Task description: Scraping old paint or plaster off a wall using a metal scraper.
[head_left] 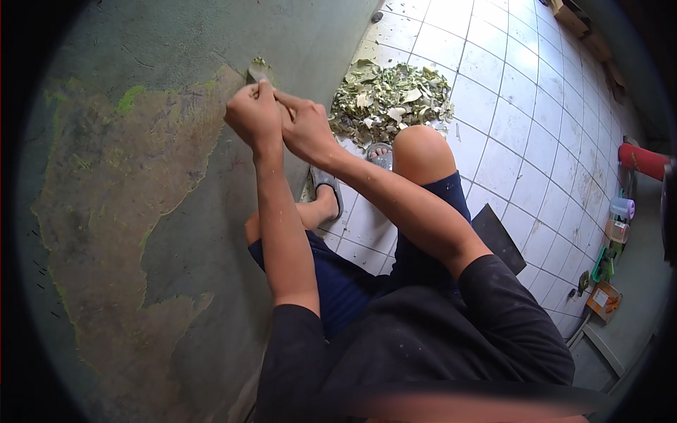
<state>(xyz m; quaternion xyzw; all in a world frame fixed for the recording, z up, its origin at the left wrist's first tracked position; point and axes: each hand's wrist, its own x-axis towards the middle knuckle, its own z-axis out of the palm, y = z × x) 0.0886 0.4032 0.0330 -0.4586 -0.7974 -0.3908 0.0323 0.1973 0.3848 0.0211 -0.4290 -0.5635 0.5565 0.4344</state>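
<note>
We face a grey-green painted wall [211, 35] filling the left side, and beside it a floor of white tiles [497, 127] runs off to the right. On the wall we see a broad, ragged bare patch [134, 190], brownish grey, edged here and there in bright yellow-green. Below us are a dark short-sleeved shirt [395, 338] and navy shorts [352, 282]. Both bare arms reach up and to the left, the left one nearly straight, the right slanting across above the lap.

At the foot of the wall lies a heap of green and cream flakes [391, 95]; the bent right knee [424, 151] hides part of the floor just beside it. A dark flat sheet [499, 238] lies right of the shorts, and a red cylinder [643, 161] juts in at the far right. Grey sandals [338, 201] are on the feet.

The left hand [252, 116] is curled in a fist around a scraper [260, 70], whose pale blade lies against the wall at the patch's upper right corner. The right hand [308, 127] presses close beside it, index finger stretched toward the blade; we cannot tell whether it too grips the handle, which the hands cover.
</note>
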